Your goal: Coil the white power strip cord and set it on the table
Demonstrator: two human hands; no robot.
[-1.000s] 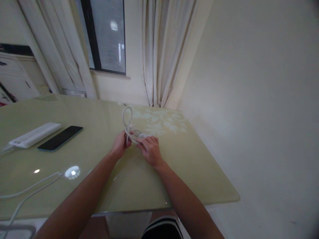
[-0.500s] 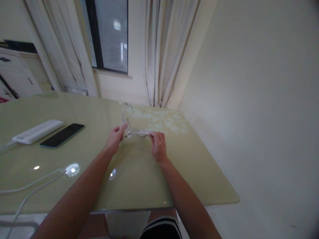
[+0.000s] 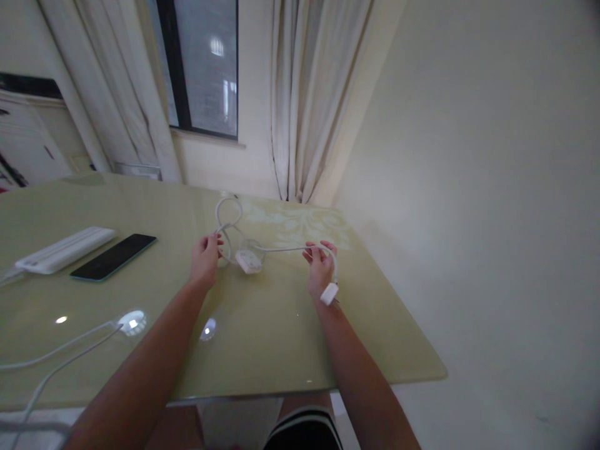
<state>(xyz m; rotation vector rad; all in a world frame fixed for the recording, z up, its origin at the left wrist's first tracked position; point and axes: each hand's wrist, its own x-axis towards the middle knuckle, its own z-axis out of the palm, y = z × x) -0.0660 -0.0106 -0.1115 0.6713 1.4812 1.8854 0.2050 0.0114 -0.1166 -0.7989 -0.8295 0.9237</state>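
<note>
We take the white block [image 3: 248,261] as the centre of the dial, with 12 o'clock pointing away from the person. The white cable [image 3: 281,249] runs above the table [image 3: 375,337] between both hands, with the block among its turns. We cannot tell whether the block touches the tabletop.

At 9 o'clock, we find the left hand [image 3: 205,259]. Its thumb and fingertips pinch the cable beside a round loop [image 3: 229,212], which stands at 11 o'clock. The remaining fingers are curled.

At 3 o'clock, we find the right hand [image 3: 321,265]. Its fingers are bent and slightly apart; the cable passes between thumb and fingers. From there, we trace the cable over the hand and down to a white plug [image 3: 329,294] at 4 o'clock, in front of the wrist. We cannot tell whether the plug touches the wrist.

Well apart at 9 o'clock, we note a dark phone [image 3: 114,257] lying flat, with a long white case [image 3: 65,250] just beyond it. At 8 o'clock, a shiny disc [image 3: 132,323] lies at the end of a white cord [image 3: 60,369]. We see a window [image 3: 206,69] at 11 o'clock and a pale curtain [image 3: 312,94] at 1 o'clock.
</note>
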